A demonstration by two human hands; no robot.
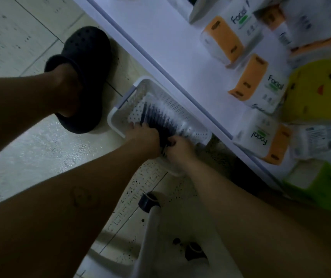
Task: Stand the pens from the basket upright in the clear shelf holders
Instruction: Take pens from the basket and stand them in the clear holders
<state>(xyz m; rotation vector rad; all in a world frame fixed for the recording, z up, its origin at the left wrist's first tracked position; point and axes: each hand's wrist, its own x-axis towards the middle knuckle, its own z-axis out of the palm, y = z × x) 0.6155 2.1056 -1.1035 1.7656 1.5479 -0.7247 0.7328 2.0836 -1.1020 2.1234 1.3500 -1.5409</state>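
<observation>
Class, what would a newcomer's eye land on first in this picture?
The left hand and right hand meet on a row of dark pens in a white perforated basket on the floor, mid-picture. A black clog stands upper left; orange-and-white Facial tissue packs sit on the shelf at right.

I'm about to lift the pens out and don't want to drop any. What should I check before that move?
1. Pens lying together in the white basket: ok.
2. Right hand curled round the pens' near ends: ok.
3. Left hand touching the pens: ok; whether it grips them: cannot tell.
4. Clear holders in sight: not ok, none visible.
5. Every pen gathered in the hold: cannot tell, too blurred.
</observation>
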